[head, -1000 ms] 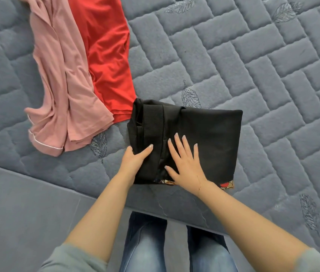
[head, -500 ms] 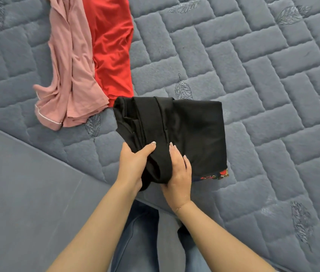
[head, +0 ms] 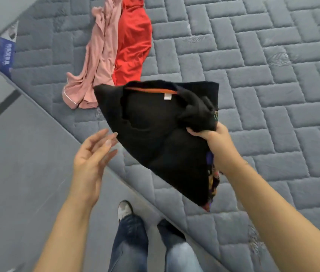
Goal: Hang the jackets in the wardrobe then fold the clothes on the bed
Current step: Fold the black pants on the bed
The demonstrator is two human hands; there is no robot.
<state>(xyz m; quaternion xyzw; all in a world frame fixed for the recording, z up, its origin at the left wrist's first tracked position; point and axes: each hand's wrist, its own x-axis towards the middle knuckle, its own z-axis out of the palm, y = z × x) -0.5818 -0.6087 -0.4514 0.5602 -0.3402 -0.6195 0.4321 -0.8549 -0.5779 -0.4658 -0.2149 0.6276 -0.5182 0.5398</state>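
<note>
Gray quilted bed [head: 253, 79] fills the far and right side. Right hand [head: 213, 135] grips the folded black shirt [head: 161, 138] and holds it up over the near bed edge. Left hand [head: 92, 154] is beside it, fingers spread, holding nothing. Pink clothes [head: 96, 61] and red clothes [head: 133, 46] lie far left on the bed.

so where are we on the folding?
Done: the black garment looks folded into a compact bundle. In hand: the right hand grips it off the bed, and the left hand is open beside it, not touching. Left: the pink garment and red garment lie unfolded on the bed. No wardrobe or jackets are in view.
</note>
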